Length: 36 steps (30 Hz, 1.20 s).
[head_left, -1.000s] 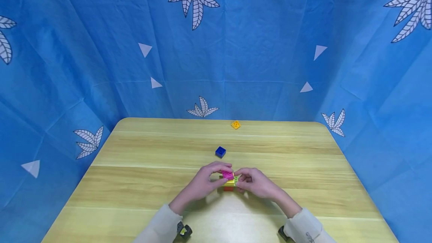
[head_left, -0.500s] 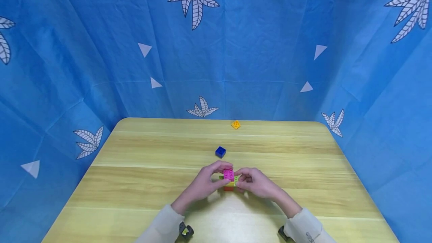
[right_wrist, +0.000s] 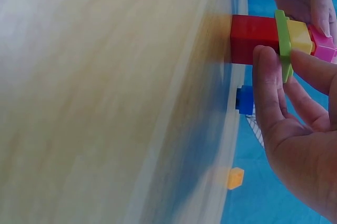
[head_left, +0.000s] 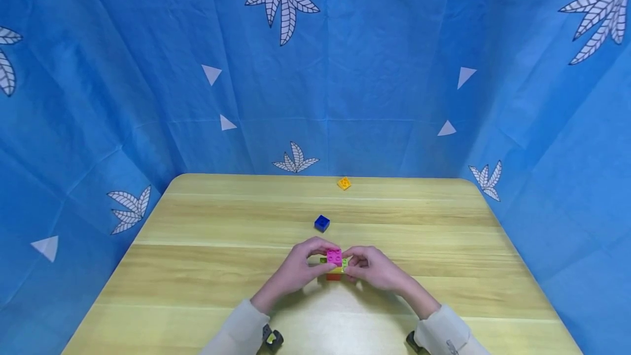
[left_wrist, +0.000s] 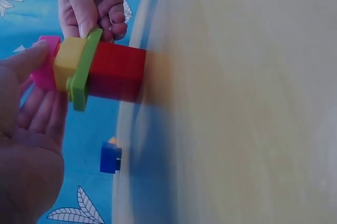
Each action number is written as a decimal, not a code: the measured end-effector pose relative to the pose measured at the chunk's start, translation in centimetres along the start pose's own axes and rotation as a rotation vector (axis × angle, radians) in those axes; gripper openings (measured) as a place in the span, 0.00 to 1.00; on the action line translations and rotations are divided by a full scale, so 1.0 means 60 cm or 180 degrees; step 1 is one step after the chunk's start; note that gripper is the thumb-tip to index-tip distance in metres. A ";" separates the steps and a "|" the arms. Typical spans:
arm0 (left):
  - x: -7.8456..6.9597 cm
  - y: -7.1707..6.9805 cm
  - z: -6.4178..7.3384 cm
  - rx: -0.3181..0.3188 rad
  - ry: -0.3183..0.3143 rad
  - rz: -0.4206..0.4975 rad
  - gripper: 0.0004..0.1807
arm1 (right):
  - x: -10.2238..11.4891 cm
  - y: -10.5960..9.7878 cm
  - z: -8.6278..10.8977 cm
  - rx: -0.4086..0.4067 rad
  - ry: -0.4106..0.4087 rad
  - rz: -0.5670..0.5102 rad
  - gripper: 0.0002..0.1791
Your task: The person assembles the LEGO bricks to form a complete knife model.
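A small tower of toy building bricks stands on the table between both hands. Its bottom is a red brick (left_wrist: 117, 71), then a thin green plate (left_wrist: 83, 71), a yellow brick (left_wrist: 69, 60) and a pink brick (head_left: 334, 257) on top. My left hand (head_left: 300, 261) pinches the pink brick between thumb and fingers, its studs facing up. On the other side, my right hand (head_left: 373, 268) holds the right end of the green plate, with fingers (right_wrist: 267, 74) extending beside the red brick in the right wrist view.
Behind the tower lies a blue brick (head_left: 322, 223) on the wooden table (head_left: 222, 267). Farther back, close to the table's far edge, is an orange brick (head_left: 344, 183). A blue curtain (head_left: 374, 70) with leaf prints surrounds the table.
The pink brick, tilted over the yellow one a second ago, now sits level and squared on the tower in my left fingers. My right hand stays in place.
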State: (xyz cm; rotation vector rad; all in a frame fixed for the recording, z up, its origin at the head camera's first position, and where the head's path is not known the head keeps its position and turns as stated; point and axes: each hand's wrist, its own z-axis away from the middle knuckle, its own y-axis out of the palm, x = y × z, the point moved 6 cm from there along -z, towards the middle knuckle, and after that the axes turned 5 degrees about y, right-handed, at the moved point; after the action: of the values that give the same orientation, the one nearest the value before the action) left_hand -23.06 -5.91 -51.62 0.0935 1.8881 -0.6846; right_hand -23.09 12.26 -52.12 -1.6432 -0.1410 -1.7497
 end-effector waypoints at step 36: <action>-0.010 0.001 0.000 -0.0117 -0.0023 -0.0497 0.20 | 0.000 0.001 -0.004 0.0018 -0.0008 -0.0034 0.20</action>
State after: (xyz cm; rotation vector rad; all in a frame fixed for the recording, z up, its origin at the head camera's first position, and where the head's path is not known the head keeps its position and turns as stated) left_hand -22.80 -5.68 -51.10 -0.0806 1.9141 -0.7540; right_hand -23.24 12.11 -52.18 -1.6434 -0.1561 -1.7539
